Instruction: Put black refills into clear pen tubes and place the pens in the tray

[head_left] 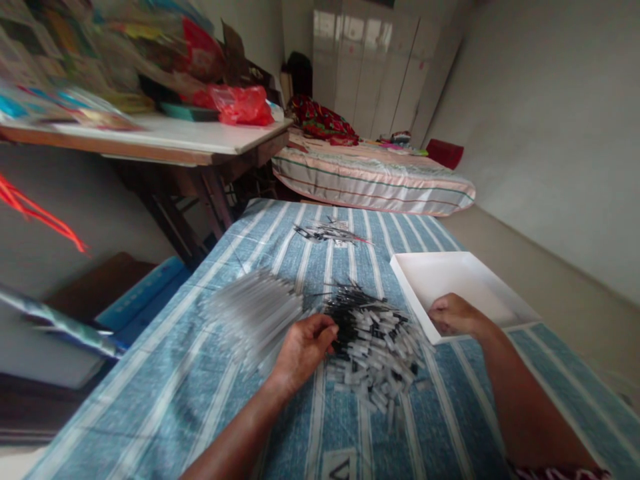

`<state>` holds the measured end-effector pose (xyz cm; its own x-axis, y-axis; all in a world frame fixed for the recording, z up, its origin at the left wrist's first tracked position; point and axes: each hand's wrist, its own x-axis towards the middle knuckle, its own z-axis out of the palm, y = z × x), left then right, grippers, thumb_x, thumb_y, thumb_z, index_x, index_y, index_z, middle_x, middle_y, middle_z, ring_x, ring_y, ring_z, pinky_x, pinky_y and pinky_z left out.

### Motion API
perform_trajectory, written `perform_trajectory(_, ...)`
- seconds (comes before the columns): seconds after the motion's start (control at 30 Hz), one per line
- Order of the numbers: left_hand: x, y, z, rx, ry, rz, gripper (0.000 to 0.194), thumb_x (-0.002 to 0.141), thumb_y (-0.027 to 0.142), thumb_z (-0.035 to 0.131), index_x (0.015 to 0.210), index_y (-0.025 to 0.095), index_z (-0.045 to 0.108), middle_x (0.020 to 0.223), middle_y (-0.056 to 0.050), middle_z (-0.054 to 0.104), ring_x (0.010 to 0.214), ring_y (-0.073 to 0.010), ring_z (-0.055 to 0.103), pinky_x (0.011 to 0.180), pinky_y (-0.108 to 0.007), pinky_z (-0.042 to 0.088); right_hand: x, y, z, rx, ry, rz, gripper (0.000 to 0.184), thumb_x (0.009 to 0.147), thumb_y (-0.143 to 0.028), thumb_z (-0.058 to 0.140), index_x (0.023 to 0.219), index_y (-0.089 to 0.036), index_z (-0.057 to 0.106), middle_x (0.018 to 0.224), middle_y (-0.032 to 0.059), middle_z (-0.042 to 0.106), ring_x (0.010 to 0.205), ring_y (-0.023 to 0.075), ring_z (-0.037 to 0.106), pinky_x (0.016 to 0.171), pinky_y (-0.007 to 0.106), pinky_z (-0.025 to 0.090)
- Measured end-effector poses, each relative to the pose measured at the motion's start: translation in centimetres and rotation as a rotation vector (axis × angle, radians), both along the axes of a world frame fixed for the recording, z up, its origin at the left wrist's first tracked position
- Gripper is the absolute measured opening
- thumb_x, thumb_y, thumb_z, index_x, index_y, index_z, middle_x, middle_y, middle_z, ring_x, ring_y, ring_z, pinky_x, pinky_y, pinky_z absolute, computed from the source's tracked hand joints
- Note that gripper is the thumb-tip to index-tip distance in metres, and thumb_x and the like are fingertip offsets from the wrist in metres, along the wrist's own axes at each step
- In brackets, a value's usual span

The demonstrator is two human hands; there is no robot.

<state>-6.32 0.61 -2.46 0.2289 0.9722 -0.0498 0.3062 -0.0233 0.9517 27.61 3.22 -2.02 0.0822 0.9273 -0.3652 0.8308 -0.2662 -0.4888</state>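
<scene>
My left hand [306, 347] is closed, thumb against fingers, at the left edge of a pile of small black and whitish-clear pieces that look like pen caps [385, 353]. What it pinches, if anything, is too small to make out. Thin black pieces [353, 297] lie at the far side of this pile. To the left, many translucent pen-like tubes [257, 313] lie side by side, blurred. Over the near left side of a shallow white box [480, 280], my right hand [454, 315] has its fingers curled in; their contents are hidden.
A striped blue cloth [200, 393] covers the table. Farther back lies a small bunch of thin dark and clear sticks [330, 232]. A side table [215, 137] with a red plastic bag [245, 105] stands left, and a bed [370, 173] stands beyond.
</scene>
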Motion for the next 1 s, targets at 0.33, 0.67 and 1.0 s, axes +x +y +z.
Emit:
perform_trajectory(0.33, -1.3, 0.1, 1.5, 0.302, 0.94, -0.046, 0.02, 0.085, 0.026, 0.041, 0.079, 0.02, 0.059, 0.08, -0.003, 0.064, 0.074, -0.0161, 0.061, 0.06, -0.023, 0.037, -11.7, -2.1, 1.7, 0.489, -0.108, 0.19, 0.024, 0.08, -0.036, 0.051, 0.086, -0.023, 0.07, 0.076, 0.0009, 0.072, 0.07, 0.0157, 0.065, 0.061, 0.021, 0.04)
perform_trajectory(0.67, -1.2, -0.2, 1.7, 0.247, 1.043, -0.127, 0.016, 0.082, 0.026, 0.046, 0.086, 0.019, 0.06, 0.091, -0.007, 0.065, 0.086, -0.0223, 0.063, 0.068, -0.03, 0.045, -16.1, -1.4, 1.5, 0.341, -0.527, 0.368, 0.024, 0.085, -0.034, 0.046, 0.082, -0.022, 0.067, 0.081, 0.0071, 0.072, 0.078, 0.0215, 0.067, 0.061, 0.025, 0.038)
perform_trajectory(1.0, -0.5, -0.3, 0.8, 0.281, 1.104, -0.1, 0.02, 0.083, 0.021, 0.044, 0.088, 0.018, 0.063, 0.094, -0.01, 0.061, 0.091, -0.0236, 0.059, 0.074, -0.031, 0.045, -15.8, -1.8, 0.7, 0.44, -0.404, 0.315, 0.023, 0.085, -0.033, 0.045, 0.087, -0.024, 0.067, 0.079, 0.0045, 0.072, 0.073, 0.0184, 0.066, 0.06, 0.024, 0.038)
